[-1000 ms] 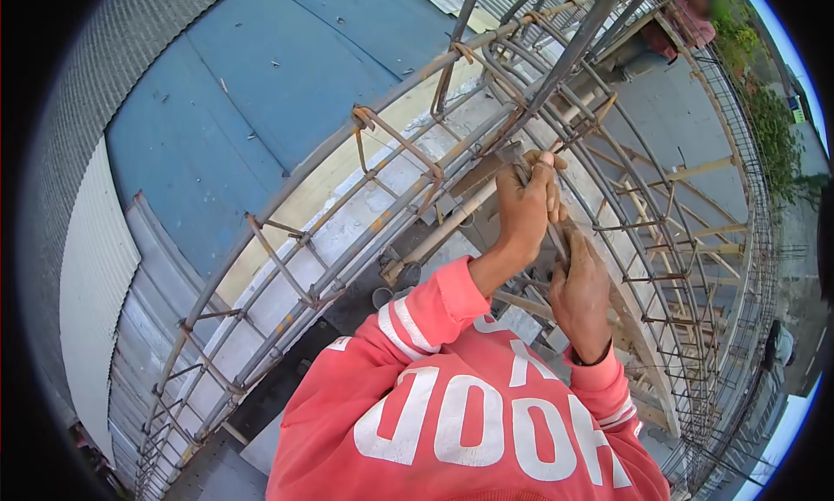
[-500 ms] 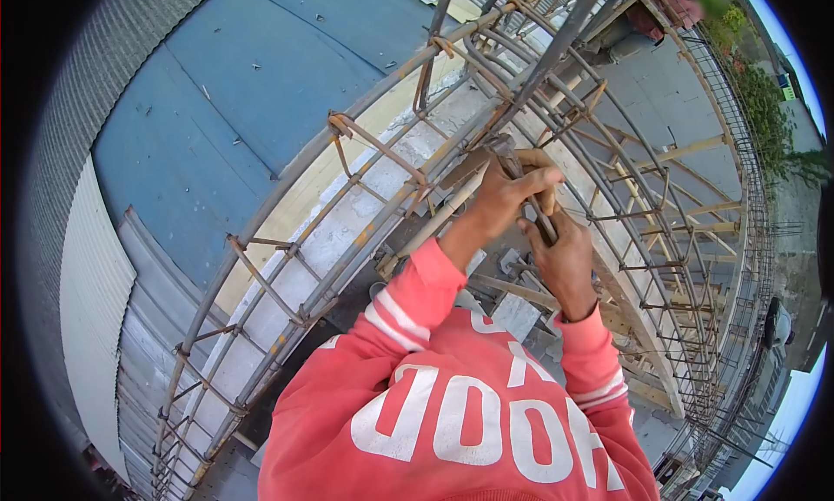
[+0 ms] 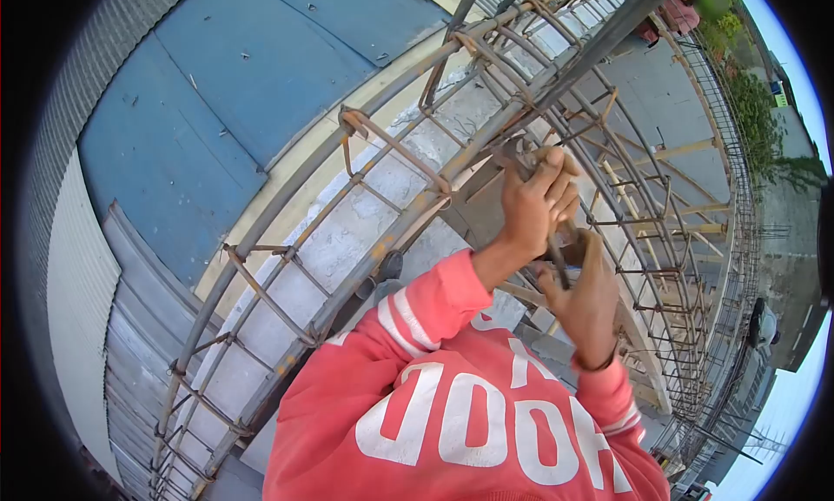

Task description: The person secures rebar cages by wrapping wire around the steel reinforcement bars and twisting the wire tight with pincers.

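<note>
A pair of dark metal pincers [image 3: 559, 262] slants between my hands, its head up against the rebar corner. My left hand [image 3: 534, 201] is closed around the pincers just below the head, thumb and fingers bunched together. Lower and to the right, my right hand [image 3: 586, 297] grips the handle end, with the thumb on the near side. Part of the handles is hidden behind the fingers. Close above the left hand, long bars of the rebar cage [image 3: 408, 210] meet a second rebar cage [image 3: 647, 214] running down the right.
Blue metal sheeting [image 3: 234, 84] and corrugated roofing [image 3: 78, 301] lie to the left. A thick dark bar [image 3: 608, 40] crosses the top. Wooden props [image 3: 678, 227] stand below on the right. Another person [image 3: 678, 14] is at the upper right.
Both hands and the pincers have shifted slightly right, and the right hand is lower. The left fingers have straightened somewhat. The whole view has tilted a little.
</note>
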Motion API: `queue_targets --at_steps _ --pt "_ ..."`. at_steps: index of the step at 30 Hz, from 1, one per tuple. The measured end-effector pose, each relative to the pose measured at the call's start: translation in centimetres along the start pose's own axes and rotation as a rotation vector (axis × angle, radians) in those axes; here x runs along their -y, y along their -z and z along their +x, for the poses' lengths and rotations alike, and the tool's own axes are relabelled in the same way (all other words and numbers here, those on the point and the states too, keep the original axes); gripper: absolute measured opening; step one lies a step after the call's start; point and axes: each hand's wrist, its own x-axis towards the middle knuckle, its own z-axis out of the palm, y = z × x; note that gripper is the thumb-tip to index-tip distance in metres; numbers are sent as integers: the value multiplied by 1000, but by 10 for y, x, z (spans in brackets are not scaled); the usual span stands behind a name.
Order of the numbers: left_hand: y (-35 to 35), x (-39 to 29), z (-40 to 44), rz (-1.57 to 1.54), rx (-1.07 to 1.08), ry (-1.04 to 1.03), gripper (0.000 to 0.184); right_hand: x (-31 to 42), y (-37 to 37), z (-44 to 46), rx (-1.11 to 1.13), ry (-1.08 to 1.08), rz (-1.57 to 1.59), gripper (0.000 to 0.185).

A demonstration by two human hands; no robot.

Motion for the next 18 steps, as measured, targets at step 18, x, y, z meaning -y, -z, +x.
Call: queue_targets --at_steps 18 --pt "17 -24 -2 121 -27 122 35 -76 2 39 1221 -367 1304 47"
